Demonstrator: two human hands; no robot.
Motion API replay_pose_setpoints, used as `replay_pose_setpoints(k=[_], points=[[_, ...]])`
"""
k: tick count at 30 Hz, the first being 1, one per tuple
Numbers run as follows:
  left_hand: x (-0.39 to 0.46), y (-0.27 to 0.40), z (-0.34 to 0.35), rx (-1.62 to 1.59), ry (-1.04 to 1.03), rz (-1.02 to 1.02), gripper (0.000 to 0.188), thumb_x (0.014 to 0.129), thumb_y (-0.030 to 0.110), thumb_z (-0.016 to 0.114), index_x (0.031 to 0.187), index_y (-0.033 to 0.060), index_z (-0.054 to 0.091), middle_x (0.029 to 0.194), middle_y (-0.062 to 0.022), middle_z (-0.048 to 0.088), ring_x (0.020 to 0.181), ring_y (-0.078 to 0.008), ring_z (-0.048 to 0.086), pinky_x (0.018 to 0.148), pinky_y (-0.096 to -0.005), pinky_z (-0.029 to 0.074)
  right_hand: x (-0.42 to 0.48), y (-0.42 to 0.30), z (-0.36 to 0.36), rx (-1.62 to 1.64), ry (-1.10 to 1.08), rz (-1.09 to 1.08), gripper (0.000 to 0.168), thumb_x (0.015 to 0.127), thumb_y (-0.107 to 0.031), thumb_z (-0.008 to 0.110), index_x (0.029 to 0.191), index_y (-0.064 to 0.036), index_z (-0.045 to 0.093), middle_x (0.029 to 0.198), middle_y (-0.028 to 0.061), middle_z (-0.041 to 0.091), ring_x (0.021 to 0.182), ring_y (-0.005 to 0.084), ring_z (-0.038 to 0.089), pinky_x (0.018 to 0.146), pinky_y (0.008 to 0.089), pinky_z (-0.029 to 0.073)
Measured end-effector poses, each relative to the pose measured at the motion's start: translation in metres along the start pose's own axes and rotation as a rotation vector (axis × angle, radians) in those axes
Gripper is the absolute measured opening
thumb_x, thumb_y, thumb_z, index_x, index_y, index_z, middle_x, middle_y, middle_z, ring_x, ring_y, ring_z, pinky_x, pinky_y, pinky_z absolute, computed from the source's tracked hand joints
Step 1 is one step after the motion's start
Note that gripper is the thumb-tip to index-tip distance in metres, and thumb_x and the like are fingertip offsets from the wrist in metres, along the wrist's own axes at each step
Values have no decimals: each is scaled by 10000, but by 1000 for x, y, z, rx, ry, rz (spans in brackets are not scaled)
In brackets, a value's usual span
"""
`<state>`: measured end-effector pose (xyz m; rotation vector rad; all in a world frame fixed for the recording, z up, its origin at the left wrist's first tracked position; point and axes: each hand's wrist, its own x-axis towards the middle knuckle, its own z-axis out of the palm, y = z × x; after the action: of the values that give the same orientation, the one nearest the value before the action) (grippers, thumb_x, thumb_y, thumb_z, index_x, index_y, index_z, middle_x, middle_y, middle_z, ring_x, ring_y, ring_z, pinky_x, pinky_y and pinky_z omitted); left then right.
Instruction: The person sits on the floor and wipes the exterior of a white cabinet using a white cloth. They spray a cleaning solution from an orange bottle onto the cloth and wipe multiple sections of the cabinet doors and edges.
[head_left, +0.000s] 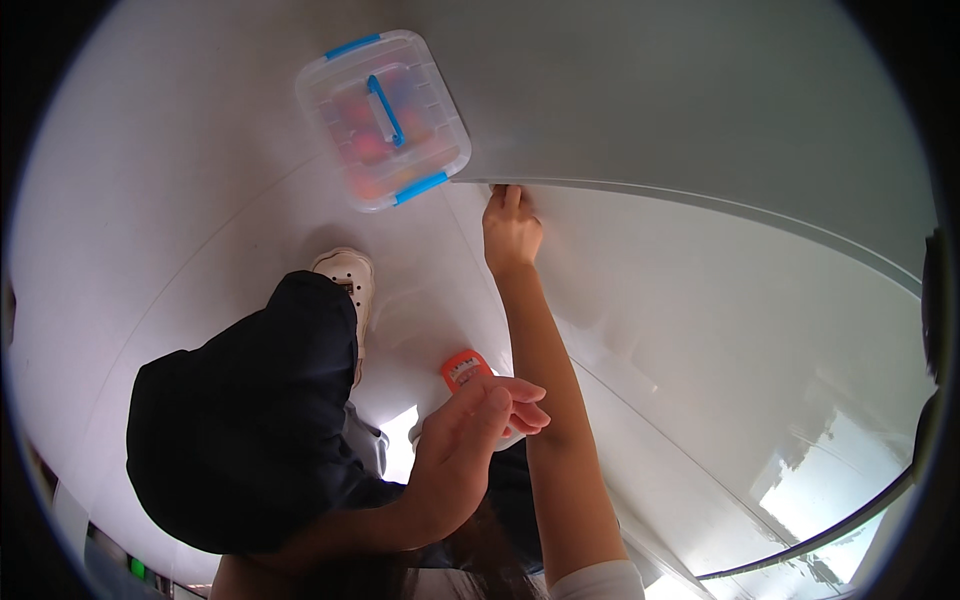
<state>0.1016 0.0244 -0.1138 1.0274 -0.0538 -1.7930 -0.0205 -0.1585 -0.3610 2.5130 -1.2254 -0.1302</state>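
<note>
My left hand (465, 442) hangs in the air in front of my body, its fingers loosely curled and nothing visible in them. It partly covers an orange-red object (463, 367) that bears writing, low between my legs. My right hand (513, 229) reaches forward, fingers bent against the lower edge of a grey panel (675, 97); the fingertips are hidden there. Just left of that hand is a clear plastic storage box (442, 142) with a lid, blue clips and a blue carrying handle (386, 112). Blurred red, orange and blue contents show through its lid.
The pale floor (187, 150) carries the box and my foot in a white clog (346, 274). My bent knee in dark trousers (240, 420) rises at the left. A glossy white surface (697, 300) extends right below the grey panel, with bright reflections at lower right.
</note>
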Motion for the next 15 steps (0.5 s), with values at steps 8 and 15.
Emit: replay_pose_setpoints(k=[8, 15], points=[[0, -1, 4, -37, -19, 39, 354, 1054, 255, 365, 1130, -14, 582, 993, -117, 670, 957, -173, 648, 900, -304, 500, -26, 8, 10, 136, -201, -74, 254, 713, -10, 685, 965, -36, 661, 1030, 45, 556, 806, 183, 615, 556, 271, 562], [-1, -4, 5, -84, -57, 34, 346, 1064, 221, 365, 1151, -46, 566, 1015, -110, 636, 974, -156, 607, 931, -302, 466, -48, 51, -112, 322, 321, -74, 402, 709, 71, 646, 1105, 11, 680, 1027, 45, 610, 714, 150, 606, 514, 264, 511]])
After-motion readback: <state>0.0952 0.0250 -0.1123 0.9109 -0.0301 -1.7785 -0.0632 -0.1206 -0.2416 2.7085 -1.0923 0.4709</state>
